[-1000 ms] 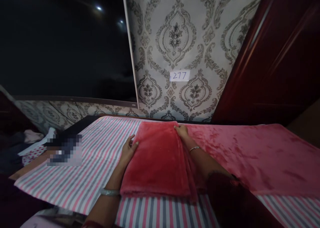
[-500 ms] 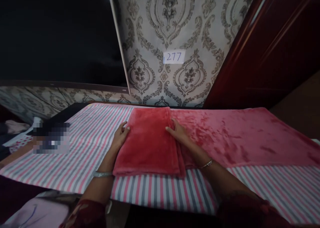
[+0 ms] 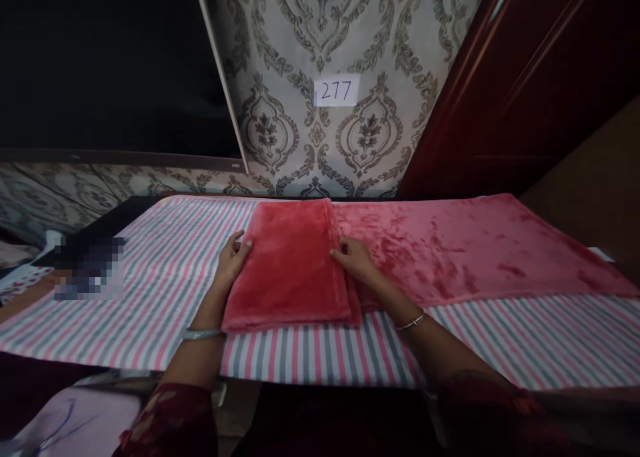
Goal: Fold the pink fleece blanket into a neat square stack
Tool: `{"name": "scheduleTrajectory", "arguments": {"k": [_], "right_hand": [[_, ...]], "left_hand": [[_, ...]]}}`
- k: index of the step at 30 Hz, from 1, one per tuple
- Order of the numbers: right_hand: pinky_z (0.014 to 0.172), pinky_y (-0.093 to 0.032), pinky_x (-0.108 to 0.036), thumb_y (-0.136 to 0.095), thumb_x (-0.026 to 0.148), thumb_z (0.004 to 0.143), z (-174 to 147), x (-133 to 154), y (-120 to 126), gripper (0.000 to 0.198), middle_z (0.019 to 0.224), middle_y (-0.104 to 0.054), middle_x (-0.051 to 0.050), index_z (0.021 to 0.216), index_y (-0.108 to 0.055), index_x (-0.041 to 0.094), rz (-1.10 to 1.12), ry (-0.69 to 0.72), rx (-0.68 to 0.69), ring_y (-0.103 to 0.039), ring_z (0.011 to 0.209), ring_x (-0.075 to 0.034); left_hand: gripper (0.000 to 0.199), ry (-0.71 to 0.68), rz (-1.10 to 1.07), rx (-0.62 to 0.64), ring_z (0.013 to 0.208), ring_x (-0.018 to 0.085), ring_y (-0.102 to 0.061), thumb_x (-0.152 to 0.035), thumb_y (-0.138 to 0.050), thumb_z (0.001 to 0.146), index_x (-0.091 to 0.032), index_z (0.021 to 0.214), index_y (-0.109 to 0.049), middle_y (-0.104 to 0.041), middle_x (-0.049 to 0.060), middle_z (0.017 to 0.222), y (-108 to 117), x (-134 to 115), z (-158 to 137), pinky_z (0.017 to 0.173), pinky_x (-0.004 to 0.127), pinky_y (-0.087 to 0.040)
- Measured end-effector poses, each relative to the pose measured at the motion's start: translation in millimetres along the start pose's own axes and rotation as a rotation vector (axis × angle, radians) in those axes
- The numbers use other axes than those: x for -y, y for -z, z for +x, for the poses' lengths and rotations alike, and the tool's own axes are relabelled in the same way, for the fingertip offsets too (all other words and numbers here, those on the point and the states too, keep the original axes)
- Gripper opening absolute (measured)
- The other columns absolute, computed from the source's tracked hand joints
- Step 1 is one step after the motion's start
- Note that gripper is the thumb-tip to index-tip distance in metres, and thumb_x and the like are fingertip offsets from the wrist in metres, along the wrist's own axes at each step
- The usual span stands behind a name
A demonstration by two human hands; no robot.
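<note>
A plush red blanket [image 3: 290, 263], folded into a thick rectangle, lies in the middle of the striped cloth. Along its left edge rests my left hand [image 3: 233, 260], its thumb against the fold and its fingers apart. My right hand [image 3: 356, 258] is at the opposite edge, thumb on top of the layers and fingers curled, pinching the side. To the right a lighter pink stretch of plush fabric [image 3: 480, 250] lies spread flat and runs up to the folded part. Whether the two are one piece is hidden by the fold.
The striped cloth [image 3: 165, 277] covers a long table against a patterned wall with a paper label [image 3: 337, 90] reading 277. A large dark screen [image 3: 115, 63] stands at the left. A dark red wooden panel [image 3: 525, 90] leans in at the right. Below left is a pink seat [image 3: 85, 417].
The view has shifted slightly, so the table sits higher in the picture. The right hand's fingers have curled in more at the blanket's edge. The folded blanket keeps its shape.
</note>
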State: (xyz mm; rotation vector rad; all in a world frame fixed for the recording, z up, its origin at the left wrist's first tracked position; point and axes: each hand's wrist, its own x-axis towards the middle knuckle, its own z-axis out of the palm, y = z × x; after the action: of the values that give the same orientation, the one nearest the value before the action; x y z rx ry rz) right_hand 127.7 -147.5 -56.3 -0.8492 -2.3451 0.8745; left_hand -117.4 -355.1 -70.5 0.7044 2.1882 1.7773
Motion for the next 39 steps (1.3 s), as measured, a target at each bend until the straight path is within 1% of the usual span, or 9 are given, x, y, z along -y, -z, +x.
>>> {"name": "scheduleTrajectory", "arguments": {"k": [3,7,14,18,22,26,29,32,39], "right_hand": [[0.058,-0.028,-0.025,-0.062,0.026,0.072,5,-3,3,0.024,0.061,-0.051,0.004,0.059,-0.043,0.022,0.062,-0.008,-0.072,-0.045,0.061,-0.013],[0.054,-0.025,-0.025,-0.064,0.026,0.069,1,-15,2,0.026,0.053,-0.045,0.006,0.054,-0.043,0.023,0.076,-0.088,0.007,-0.041,0.055,-0.012],[0.062,-0.038,-0.026,-0.063,0.037,0.075,-23,-20,1,0.019,0.067,-0.058,0.002,0.069,-0.052,0.022,0.103,-0.070,-0.024,-0.053,0.065,-0.016],[0.069,-0.047,-0.031,-0.066,0.043,0.075,-46,-21,-1,0.027,0.081,-0.067,-0.002,0.089,-0.061,0.021,0.111,-0.076,-0.028,-0.062,0.075,-0.020],[0.088,-0.053,-0.042,-0.070,0.045,0.073,-66,-21,-9,0.065,0.118,-0.071,-0.012,0.131,-0.057,0.019,0.171,-0.078,-0.014,-0.068,0.104,-0.029],[0.109,-0.045,-0.047,-0.065,0.033,0.074,-73,-24,-17,0.077,0.147,-0.056,-0.014,0.147,-0.047,0.019,0.224,0.027,0.012,-0.056,0.132,-0.031],[0.112,-0.043,-0.047,-0.056,0.025,0.075,-71,-30,-19,0.076,0.148,-0.056,-0.013,0.149,-0.046,0.019,0.269,0.057,-0.018,-0.055,0.134,-0.028],[0.110,-0.046,-0.048,-0.057,0.023,0.072,-68,-38,-20,0.080,0.144,-0.060,-0.011,0.151,-0.045,0.020,0.288,0.025,-0.029,-0.059,0.130,-0.028],[0.108,-0.048,-0.050,-0.062,0.036,0.079,-70,-44,-21,0.078,0.146,-0.059,-0.012,0.153,-0.043,0.022,0.314,0.025,-0.003,-0.058,0.131,-0.031]], "left_hand": [[0.085,-0.004,-0.038,0.000,0.069,0.016,-0.054,-0.064,-0.076,0.058,-0.016,0.126,-0.062,-0.053,-0.003,0.077,-1,-3,-3,0.062,0.028,-0.042],[0.091,-0.004,-0.096,0.046,0.060,0.014,-0.052,-0.062,-0.080,0.057,-0.015,0.131,-0.057,-0.049,-0.006,0.070,-2,-3,-4,0.055,0.026,-0.039],[0.097,-0.006,-0.095,0.028,0.063,0.015,-0.057,-0.063,-0.081,0.055,-0.014,0.135,-0.055,-0.057,-0.003,0.075,-2,-1,-4,0.057,0.027,-0.044],[0.098,-0.027,-0.029,0.029,0.064,0.015,-0.056,-0.066,-0.077,0.058,-0.014,0.138,-0.054,-0.056,-0.003,0.074,1,-2,-6,0.057,0.027,-0.042],[0.097,-0.040,0.091,0.018,0.059,0.016,-0.054,-0.067,-0.074,0.062,-0.014,0.140,-0.054,-0.055,-0.004,0.068,6,-4,-7,0.054,0.027,-0.040],[0.103,0.039,0.113,0.088,0.099,0.031,-0.068,-0.062,-0.081,0.061,-0.018,0.148,-0.047,-0.070,0.012,0.110,10,-1,-17,0.077,0.037,-0.055],[0.112,0.000,0.109,0.125,0.134,0.036,-0.053,-0.057,-0.085,0.061,-0.019,0.154,-0.037,-0.053,0.019,0.148,12,9,-32,0.104,0.043,-0.049],[0.115,-0.024,0.088,0.132,0.146,0.036,-0.040,-0.057,-0.084,0.062,-0.020,0.158,-0.031,-0.040,0.018,0.160,15,16,-40,0.115,0.045,-0.040],[0.099,0.138,0.067,0.168,0.105,0.033,-0.070,-0.060,-0.085,0.063,-0.020,0.146,-0.050,-0.072,0.014,0.110,21,-10,10,0.086,0.041,-0.057]]}}
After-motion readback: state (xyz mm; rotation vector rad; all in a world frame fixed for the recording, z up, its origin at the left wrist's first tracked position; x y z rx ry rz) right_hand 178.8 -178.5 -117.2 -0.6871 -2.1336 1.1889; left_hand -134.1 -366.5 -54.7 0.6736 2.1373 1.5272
